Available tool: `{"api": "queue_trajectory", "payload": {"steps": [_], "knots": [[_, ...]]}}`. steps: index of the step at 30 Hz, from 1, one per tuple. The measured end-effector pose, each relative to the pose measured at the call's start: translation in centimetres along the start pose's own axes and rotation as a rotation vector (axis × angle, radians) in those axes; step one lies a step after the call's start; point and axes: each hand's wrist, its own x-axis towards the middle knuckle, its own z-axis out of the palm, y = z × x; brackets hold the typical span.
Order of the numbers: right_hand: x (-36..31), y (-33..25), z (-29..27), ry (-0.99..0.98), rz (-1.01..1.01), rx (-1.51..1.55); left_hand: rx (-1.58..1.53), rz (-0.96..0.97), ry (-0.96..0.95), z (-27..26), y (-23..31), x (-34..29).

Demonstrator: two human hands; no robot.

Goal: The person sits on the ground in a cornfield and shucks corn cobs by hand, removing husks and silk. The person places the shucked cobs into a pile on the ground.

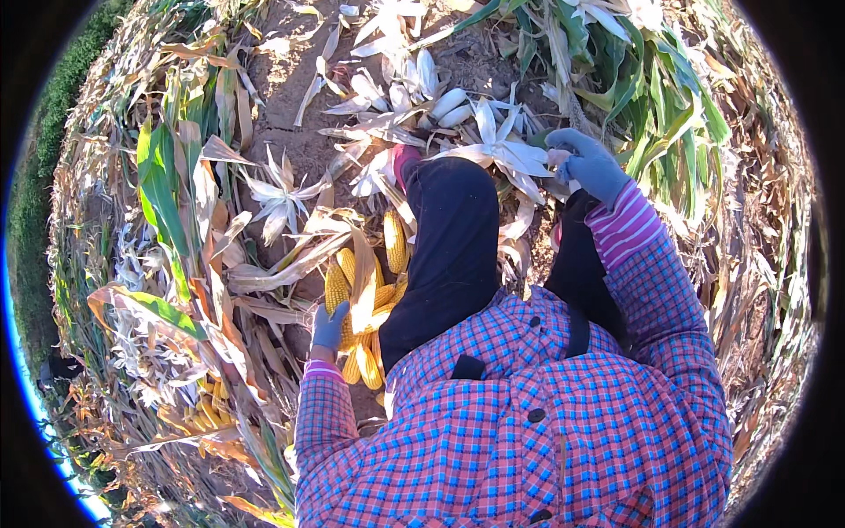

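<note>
My left hand (327,329), in a grey-blue glove, is at the left edge of a pile of yellow corn cobs (363,327). Its fingers close around a husked corn cob (347,333), partly hidden by the glove. Beyond my right knee, my right hand (591,165), in the same kind of glove, is closed with its fingers curled in. Whatever it grips is too small and hidden to make out. Close beside it, pale opened husks (500,148) spread out over the ground. One dry leaf (363,282) lies across the cob pile.
Pale husks and ears (431,92) lie ahead of my knees on brown soil (286,97). Green corn leaves (656,97) rise at the far right, and mixed green and dry stalks (167,202) stand at left. More yellow cobs (209,407) lie at lower left.
</note>
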Motion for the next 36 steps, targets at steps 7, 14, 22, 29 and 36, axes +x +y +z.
{"api": "queue_trajectory", "payload": {"steps": [7, 14, 22, 29, 36], "knots": [[-1.7, 2.6, -1.7, 0.043, 0.006, -0.189, 0.006, -0.611, -0.414, -4.1, -13.3, -3.8], [-1.9, 0.8, -0.7, 0.039, -0.018, -0.336, 0.244, -0.654, -0.607, -6.6, -18.3, -9.9], [-2.6, -0.1, -0.6, -0.002, 0.084, -0.282, 0.504, -0.59, -0.195, -10.9, -26.5, -12.5], [-2.6, 2.3, -1.1, 0.038, -0.042, -0.374, -0.159, -0.249, 0.3, -8.0, -22.5, -3.5], [-2.8, 1.6, -0.9, 0.037, -0.098, -0.432, -0.651, -0.465, 0.116, -2.3, -12.9, -2.8]]}}
